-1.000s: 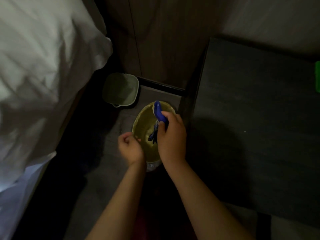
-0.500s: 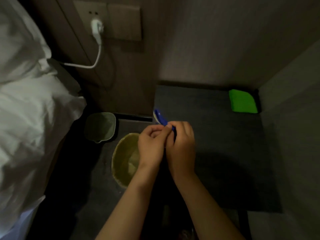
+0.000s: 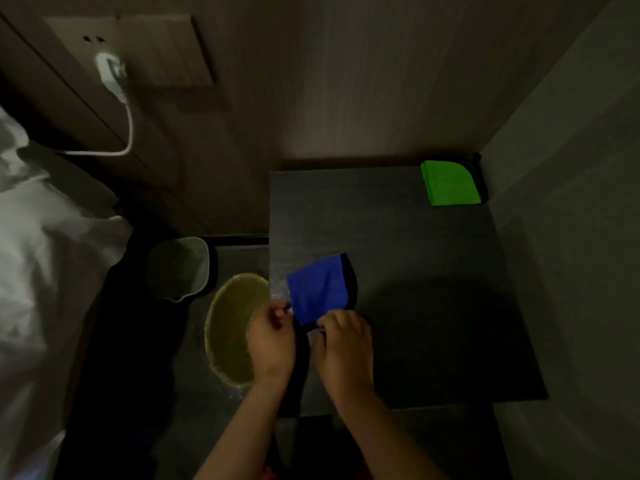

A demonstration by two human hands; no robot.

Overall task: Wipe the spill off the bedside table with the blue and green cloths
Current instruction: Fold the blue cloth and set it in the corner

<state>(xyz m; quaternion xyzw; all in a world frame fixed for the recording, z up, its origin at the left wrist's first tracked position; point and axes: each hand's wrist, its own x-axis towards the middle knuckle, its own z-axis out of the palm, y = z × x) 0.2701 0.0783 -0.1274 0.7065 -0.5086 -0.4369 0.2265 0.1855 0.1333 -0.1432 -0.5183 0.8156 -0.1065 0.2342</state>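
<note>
Now the blue cloth [image 3: 318, 289] is open and flat. Half a second ago it was a tight little bunch between both hands, near the bowl.

From the head camera, both hands are at the near left part of the dark counter [image 3: 433, 323]. The right hand [image 3: 344, 344] pinches the near edge of the blue cloth with curled fingers [image 3: 325, 322]. The left hand [image 3: 272, 341] has curled fingers too, and it seems to pinch the cloth's near left corner. The cloth stretches away from the hands toward 12 o'clock, over the counter. I think the hands pull it wide so more of it can rub the wet spot. A small shine shows by the cloth's left edge; it may be the spill, but the room is too dark to be sure.

At 1 o'clock, in the far corner of the counter, the green cloth [image 3: 450, 183] lies folded. No hand touches it. It is likely waiting for its turn.

At 9 o'clock from the hands, a yellow bowl [image 3: 232, 327] sits on the floor. A small bin [image 3: 178, 268] stands at 10 o'clock, beside the white bed [image 3: 52, 254].
</note>
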